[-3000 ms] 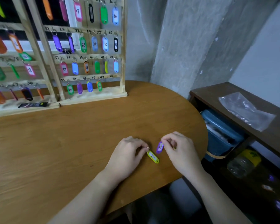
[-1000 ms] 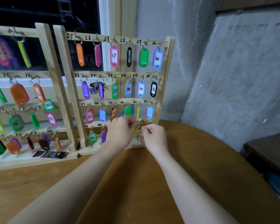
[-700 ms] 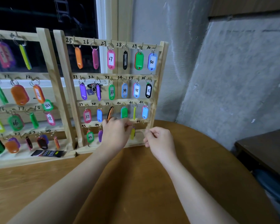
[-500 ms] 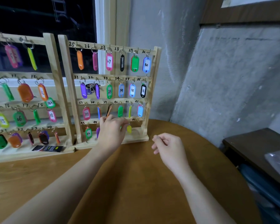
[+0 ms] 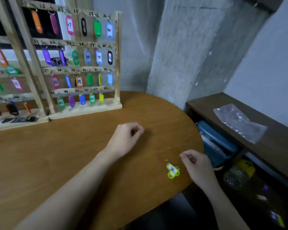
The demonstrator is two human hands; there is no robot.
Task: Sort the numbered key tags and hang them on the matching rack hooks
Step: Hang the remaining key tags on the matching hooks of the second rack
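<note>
I see 2 yellow key tags (image 5: pixel 172 170) lying crossed on the wooden table (image 5: pixel 56 155), near its rounded edge and well apart from the wooden rack (image 5: pixel 117 63) at the far side. My right hand (image 5: pixel 197 165) hovers just beside these tags, fingers loosely curled, gripping nothing I can make out. My left hand (image 5: pixel 125 138) sits between the rack and the tags, fingers loosely curled, holding nothing visible. On the rack, the bottom row carries tags under 43 to 47, the yellow tag (image 5: pixel 101 97) last; the hook beside it looks bare.
</note>
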